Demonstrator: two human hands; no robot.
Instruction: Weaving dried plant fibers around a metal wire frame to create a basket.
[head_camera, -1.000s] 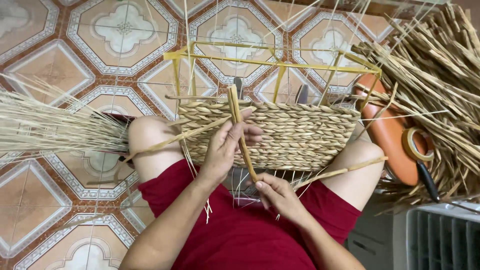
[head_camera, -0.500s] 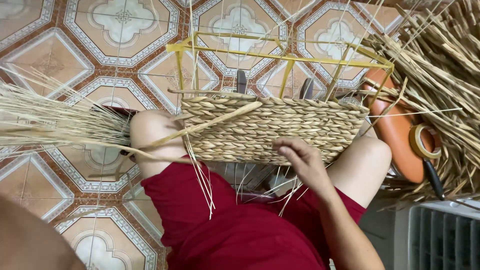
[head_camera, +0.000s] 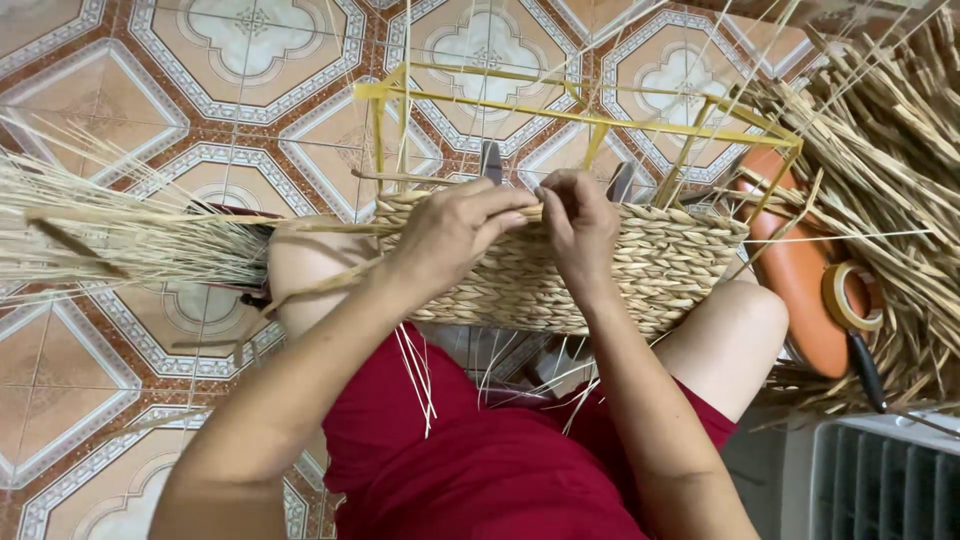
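A half-woven straw basket (head_camera: 660, 270) rests across my knees, built around a yellow wire frame (head_camera: 590, 118) whose upper bars stand bare. My left hand (head_camera: 450, 232) lies on the top edge of the woven wall, fingers closed on a flat straw strand (head_camera: 330, 225) that runs off to the left. My right hand (head_camera: 578, 225) sits beside it at the same rim, fingertips pinching the weave. Thin pale strands hang down from the basket over my red shorts.
A bundle of loose straw (head_camera: 110, 235) lies on the patterned tile floor at left. A big heap of straw (head_camera: 880, 170) fills the right side, with an orange stool (head_camera: 795, 270), a tape roll (head_camera: 850, 297) and a dark-handled tool (head_camera: 866, 370). A grey slatted appliance (head_camera: 880, 480) stands bottom right.
My left hand left the basket, went out of view to the lower left, and is back at the top rim. My right hand rose from the basket's lower edge to the rim.
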